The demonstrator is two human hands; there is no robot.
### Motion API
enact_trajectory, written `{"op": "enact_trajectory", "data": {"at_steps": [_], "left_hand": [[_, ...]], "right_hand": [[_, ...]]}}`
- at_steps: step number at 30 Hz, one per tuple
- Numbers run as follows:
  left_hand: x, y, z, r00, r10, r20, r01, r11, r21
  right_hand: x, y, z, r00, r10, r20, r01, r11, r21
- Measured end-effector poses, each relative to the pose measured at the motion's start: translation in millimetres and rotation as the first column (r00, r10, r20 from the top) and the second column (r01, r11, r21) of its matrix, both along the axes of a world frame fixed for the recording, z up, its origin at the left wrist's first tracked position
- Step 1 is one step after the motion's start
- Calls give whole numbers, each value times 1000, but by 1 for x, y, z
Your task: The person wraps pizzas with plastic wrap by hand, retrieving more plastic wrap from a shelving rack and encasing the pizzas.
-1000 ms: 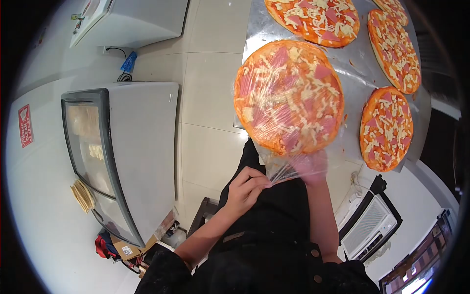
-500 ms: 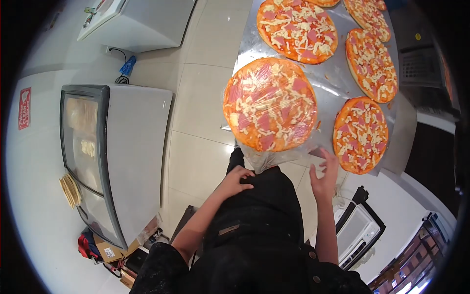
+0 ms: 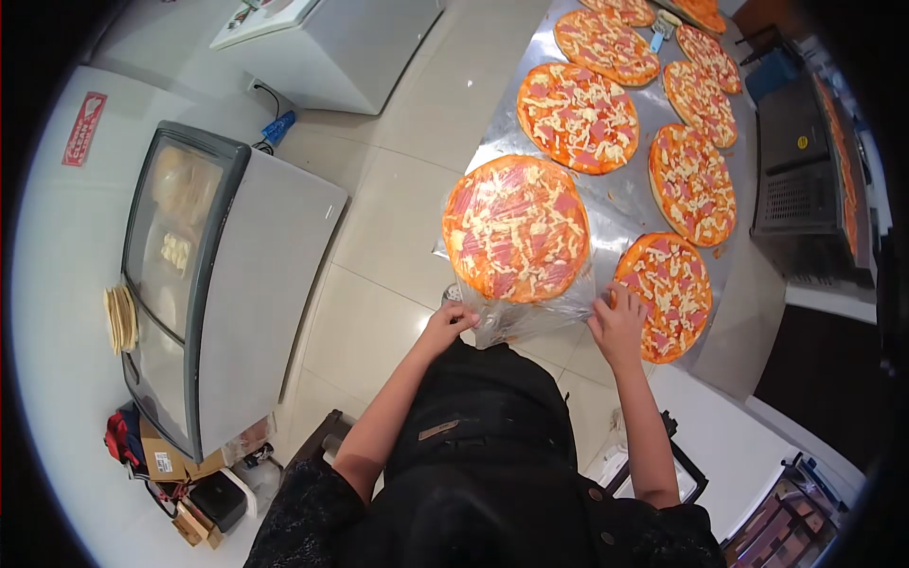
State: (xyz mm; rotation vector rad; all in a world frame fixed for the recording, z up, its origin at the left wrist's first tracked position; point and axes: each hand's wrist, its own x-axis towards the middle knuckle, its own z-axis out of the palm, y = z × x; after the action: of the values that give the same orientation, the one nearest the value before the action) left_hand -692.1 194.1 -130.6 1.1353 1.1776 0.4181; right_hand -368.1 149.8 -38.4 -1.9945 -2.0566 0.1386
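Observation:
A round pizza [image 3: 516,227] topped with shredded cheese and pink ham pieces lies at the table's near left edge, inside a clear plastic bag [image 3: 516,322]. The bag's loose end hangs over the edge toward me. My left hand [image 3: 449,328] pinches this end at its left side. At the right side, my right hand [image 3: 617,322] grips the stretched plastic between thumb and fingers. Just beyond that hand is an unwrapped pizza [image 3: 668,293], close to the fingers; I cannot tell whether they touch it.
Several more unwrapped pizzas stand in two rows along the metal table [image 3: 606,204]. A utensil with a light-blue handle [image 3: 657,42] lies at the far end. A glass-topped freezer [image 3: 275,246] stands left, and a dark oven-like appliance [image 3: 810,180] right.
Both hands have moved up to the bag's loose end and closed on it, spreading it sideways. My view has shifted, showing more of the table's far end.

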Motion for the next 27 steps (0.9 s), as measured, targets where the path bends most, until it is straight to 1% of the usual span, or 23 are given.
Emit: {"op": "enact_trajectory", "data": {"at_steps": [2,3,4,5,6,7,8,9,10,11,12,13,14,15,17,18,19,20,21,23,24,25,27], "left_hand": [[0,4,4,989,-68,-129,85,988,131],[0,7,5,990,-60,-125,79,986,148],[0,11,6,978,-112,-177,139,979,149],[-1,16,6,959,-164,-230,200,969,144],[-4,22,12,960,-159,-229,197,968,155],[-9,30,18,852,-406,-330,417,908,-41],[-15,39,24,679,-633,-373,581,773,-253],[-21,51,38,679,-631,-375,583,774,-247],[-28,64,58,515,-649,-560,589,743,-318],[-35,77,76,314,-639,-702,575,716,-395],[-43,90,91,389,-459,-799,542,815,-204],[-47,103,101,455,-264,-851,493,870,-7],[-43,119,102,492,-1,-870,550,775,311],[-34,138,102,555,253,-793,576,571,585],[5,179,108,830,205,-519,399,433,808],[24,193,100,799,146,-583,503,370,781],[41,200,91,758,90,-647,599,299,743],[57,204,85,729,53,-682,651,254,716],[69,205,78,695,16,-718,700,210,682],[85,204,64,699,-65,-712,708,204,676],[88,205,58,704,-125,-700,709,192,679],[87,204,52,696,-146,-703,716,208,666],[89,206,45,732,-177,-658,681,225,697]], "right_hand": [[-1,0,-1,1000,7,22,-7,1000,-4],[-3,1,0,999,6,41,-5,1000,-23],[-4,3,2,999,-15,38,17,998,-59],[-5,4,3,999,-12,42,14,999,-44],[-7,4,3,998,-27,63,30,998,-50],[-8,4,3,996,-42,82,47,997,-59],[-6,2,4,996,-41,83,46,998,-51],[-1,0,4,996,-49,76,57,993,-105],[2,2,4,996,-60,70,71,984,-162],[1,9,13,995,-63,71,74,984,-164],[-3,18,36,989,-150,-13,149,987,-54],[-7,26,58,968,-228,-104,234,971,43],[-14,42,74,961,-220,-169,234,970,69],[-23,59,80,957,-189,-220,215,971,100],[-46,103,78,937,-107,-332,169,972,165],[-59,124,68,918,-57,-393,140,973,186],[-70,146,50,962,-42,-268,96,977,193],[-77,163,30,990,-23,-140,50,980,191],[-79,172,11,989,-35,-143,59,983,172],[-87,183,-20,993,-118,-23,119,991,58],[-87,183,-26,991,-132,-7,132,991,-5],[-87,182,-32,991,-135,-13,135,990,-33],[-86,179,-42,990,-139,27,139,990,-25]]}}
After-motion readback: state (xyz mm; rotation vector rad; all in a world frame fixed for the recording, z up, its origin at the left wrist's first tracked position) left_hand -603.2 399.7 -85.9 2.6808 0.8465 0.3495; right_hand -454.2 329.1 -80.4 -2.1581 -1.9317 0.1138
